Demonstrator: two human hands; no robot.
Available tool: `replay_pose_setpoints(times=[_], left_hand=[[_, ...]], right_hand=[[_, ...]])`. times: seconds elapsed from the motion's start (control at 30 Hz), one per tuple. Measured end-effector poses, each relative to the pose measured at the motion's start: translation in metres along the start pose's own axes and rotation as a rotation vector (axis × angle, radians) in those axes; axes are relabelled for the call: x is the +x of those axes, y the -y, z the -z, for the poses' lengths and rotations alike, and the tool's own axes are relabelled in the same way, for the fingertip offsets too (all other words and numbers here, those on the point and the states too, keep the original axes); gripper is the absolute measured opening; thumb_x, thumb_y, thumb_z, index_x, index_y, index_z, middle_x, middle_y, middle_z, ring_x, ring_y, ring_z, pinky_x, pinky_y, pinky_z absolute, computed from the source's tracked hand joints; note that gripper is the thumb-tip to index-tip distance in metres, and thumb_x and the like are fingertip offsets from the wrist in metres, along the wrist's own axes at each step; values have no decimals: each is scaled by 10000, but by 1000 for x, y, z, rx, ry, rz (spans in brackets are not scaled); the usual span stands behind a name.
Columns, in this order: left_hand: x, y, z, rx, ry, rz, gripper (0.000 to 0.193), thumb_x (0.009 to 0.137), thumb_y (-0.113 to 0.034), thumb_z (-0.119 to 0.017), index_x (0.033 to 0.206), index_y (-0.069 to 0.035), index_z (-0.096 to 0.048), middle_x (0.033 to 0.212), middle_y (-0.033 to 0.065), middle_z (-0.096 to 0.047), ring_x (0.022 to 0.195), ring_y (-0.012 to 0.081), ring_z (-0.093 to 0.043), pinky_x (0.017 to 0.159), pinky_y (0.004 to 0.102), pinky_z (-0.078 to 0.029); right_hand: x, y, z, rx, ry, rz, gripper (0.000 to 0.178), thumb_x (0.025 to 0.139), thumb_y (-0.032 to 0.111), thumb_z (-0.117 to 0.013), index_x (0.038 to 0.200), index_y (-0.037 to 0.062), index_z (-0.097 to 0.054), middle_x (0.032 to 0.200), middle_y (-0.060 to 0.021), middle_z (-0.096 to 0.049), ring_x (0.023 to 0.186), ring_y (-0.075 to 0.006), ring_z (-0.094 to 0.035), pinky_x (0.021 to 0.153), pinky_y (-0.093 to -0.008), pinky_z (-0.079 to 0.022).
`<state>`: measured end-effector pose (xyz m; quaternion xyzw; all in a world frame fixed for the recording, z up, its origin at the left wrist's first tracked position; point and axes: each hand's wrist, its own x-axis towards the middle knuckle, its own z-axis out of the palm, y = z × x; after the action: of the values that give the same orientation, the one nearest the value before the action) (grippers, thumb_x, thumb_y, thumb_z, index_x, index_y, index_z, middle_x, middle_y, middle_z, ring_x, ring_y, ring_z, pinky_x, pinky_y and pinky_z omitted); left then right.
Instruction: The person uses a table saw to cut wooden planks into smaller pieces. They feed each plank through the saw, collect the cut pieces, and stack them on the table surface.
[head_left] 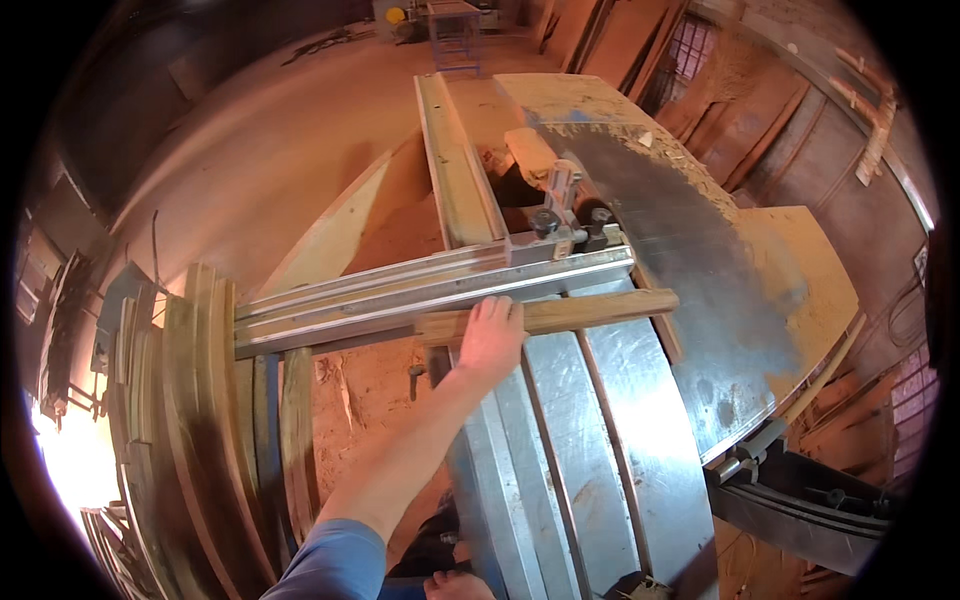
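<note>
My left hand reaches across from the lower left. Its fingers are bent over a wooden strip near the strip's left end. The strip lies crosswise on the sliding metal table of a saw, close along a metal fence. The strip's right end reaches past the sliding table, over the edge of the fixed saw table. My right hand shows only in part at the bottom edge, low beside the sliding table. Its fingers are mostly cut off, so its grip cannot be made out.
Several long boards stand at the left, by the fence's outer end. A metal clamp rises beyond the fence. Sawdust and chips cover the machine's far top. Wood sheets lean on the back wall.
</note>
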<state>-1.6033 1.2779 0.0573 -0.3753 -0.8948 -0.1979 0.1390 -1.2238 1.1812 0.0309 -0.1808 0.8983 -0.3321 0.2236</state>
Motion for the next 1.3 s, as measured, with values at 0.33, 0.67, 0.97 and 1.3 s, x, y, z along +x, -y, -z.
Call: replay_pose_setpoints(times=[0.33, 0.67, 0.97, 1.3], left_hand=[[10, -8, 12, 181, -11, 65, 561, 778, -255, -800, 1242, -14, -597, 1349, 180, -469, 1319, 370, -390, 1110, 525, -312], [33, 7, 38, 180, 131, 112, 884, 713, -376, -858, 1381, 11, -429, 1391, 207, -410, 1356, 372, -344, 1173, 503, -243], [27, 11, 32, 162, 90, 109, 895, 719, -412, -831, 1397, -4, -413, 1370, 190, -416, 1314, 360, -363, 1147, 490, -263], [30, 12, 32, 170, 95, 91, 892, 714, -409, -835, 1390, -5, -416, 1361, 200, -412, 1302, 371, -366, 1147, 494, -252]], right_hand=[[12, -2, -8, -5, 130, -26, 273, 839, 217, -544, 826, 38, -750, 846, -195, -727, 812, -340, -725, 672, -460, -579], [17, -4, -16, 22, 126, 7, 267, 838, 216, -545, 832, 57, -760, 819, -186, -729, 796, -341, -723, 660, -466, -568], [-15, -6, 134, 362, -23, -49, 384, 948, 309, -578, 1181, 10, -645, 1065, -215, -704, 958, -360, -694, 845, -455, -548], [-1, -78, 152, 315, -811, -169, 267, 947, 298, -625, 945, 53, -730, 784, -113, -693, 694, -316, -667, 598, -399, -519]])
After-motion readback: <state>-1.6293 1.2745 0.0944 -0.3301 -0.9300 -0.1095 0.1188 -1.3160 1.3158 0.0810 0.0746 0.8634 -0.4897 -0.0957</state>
